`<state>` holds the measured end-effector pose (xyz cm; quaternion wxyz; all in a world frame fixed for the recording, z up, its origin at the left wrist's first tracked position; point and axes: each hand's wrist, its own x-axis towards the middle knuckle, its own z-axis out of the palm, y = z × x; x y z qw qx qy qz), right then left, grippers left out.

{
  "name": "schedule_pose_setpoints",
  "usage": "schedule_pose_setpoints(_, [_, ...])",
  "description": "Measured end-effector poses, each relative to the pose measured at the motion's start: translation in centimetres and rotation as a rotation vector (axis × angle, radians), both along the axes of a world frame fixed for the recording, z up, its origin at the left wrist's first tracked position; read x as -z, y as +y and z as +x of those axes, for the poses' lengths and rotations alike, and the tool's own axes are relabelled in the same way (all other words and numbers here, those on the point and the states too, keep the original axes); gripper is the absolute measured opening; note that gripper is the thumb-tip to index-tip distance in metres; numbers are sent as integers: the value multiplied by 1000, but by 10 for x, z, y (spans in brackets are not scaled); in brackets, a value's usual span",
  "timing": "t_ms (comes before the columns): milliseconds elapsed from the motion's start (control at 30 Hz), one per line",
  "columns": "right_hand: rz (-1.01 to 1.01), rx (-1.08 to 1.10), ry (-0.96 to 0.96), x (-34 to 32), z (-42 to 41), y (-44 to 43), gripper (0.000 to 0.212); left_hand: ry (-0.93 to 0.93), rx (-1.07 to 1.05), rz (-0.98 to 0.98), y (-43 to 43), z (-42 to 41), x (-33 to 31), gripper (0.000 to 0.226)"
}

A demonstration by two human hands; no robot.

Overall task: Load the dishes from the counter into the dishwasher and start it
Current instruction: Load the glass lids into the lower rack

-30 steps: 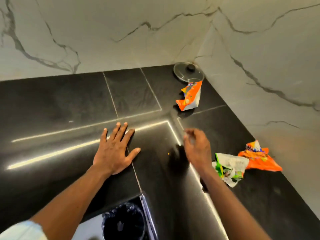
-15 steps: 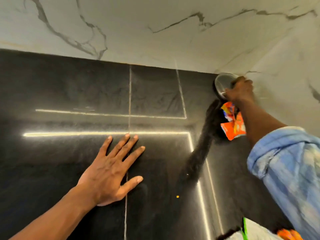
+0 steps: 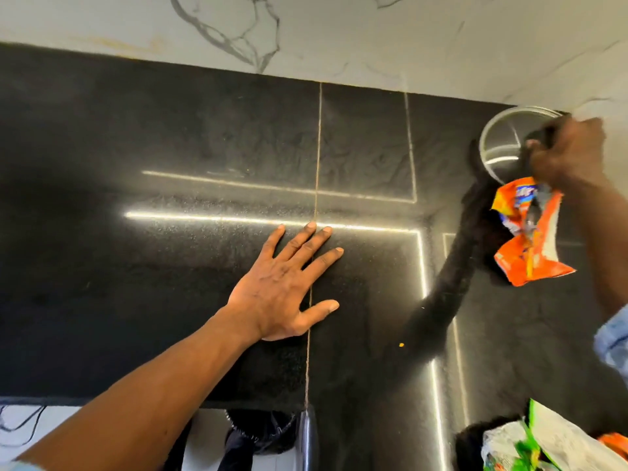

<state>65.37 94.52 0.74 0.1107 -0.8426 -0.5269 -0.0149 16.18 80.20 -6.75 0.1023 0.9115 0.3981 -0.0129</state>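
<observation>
Your right hand (image 3: 571,154) has reached to two o'clock, fingers clamped on the knob of the lid (image 3: 503,144), tipped up in the far corner of the counter (image 3: 170,158) beside the wrapper (image 3: 530,243), while your left hand (image 3: 282,283), fingers spread, presses flat well apart.

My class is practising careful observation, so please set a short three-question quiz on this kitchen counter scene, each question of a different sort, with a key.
1. True or false: the left hand lies flat, fingers spread, on the black counter.
2. The right hand grips: A a mug; B a glass lid; C a plate.
3. Fill in: the crumpled wrapper nearest that lid is mostly ____.
Key: 1 true; 2 B; 3 orange.
</observation>
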Motion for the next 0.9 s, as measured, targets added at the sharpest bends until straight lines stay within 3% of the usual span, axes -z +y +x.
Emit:
schedule_pose_setpoints(133, [173, -97, -65, -49, -73, -60, 46, -28, 0, 1, 0, -1, -3, 83])
schedule_pose_setpoints(333, [549, -54, 59, -101, -176, -178, 45, -100, 8, 16, -1, -3, -3, 83])
schedule_pose_setpoints(600, [725, 312, 208, -84, -319, -336, 37, -221, 77, 39, -2, -9, -1, 77])
schedule_pose_setpoints(900, [943, 899, 126, -85, -479, -437, 39, -403, 434, -12, -9, -26, -2, 66])
